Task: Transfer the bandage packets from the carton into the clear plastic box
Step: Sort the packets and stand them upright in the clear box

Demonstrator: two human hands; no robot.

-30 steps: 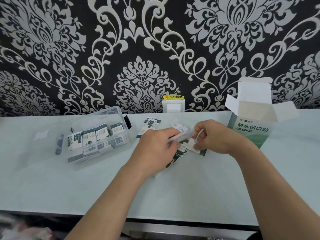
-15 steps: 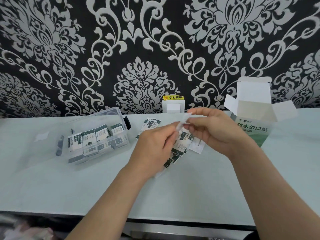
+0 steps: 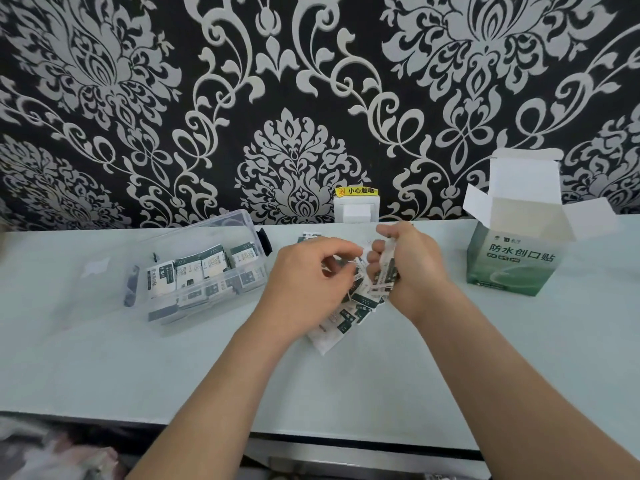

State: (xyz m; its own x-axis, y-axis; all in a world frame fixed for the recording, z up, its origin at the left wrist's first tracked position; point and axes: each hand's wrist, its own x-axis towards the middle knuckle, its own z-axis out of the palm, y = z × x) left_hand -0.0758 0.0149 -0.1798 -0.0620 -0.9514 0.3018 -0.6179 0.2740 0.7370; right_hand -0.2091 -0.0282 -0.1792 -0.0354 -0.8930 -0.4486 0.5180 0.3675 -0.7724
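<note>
The left hand (image 3: 308,275) and right hand (image 3: 412,268) both pinch a loose bunch of bandage packets (image 3: 346,318), low over the surface (image 3: 104,358) between the carton (image 3: 512,265) and the clear plastic box (image 3: 194,233) (some packets already inside). They look light, thin, floppy and slick, apt to fan out; squeezing the stack flat should hold. The path leftward looks open; only the box wall needs clearing.
</note>
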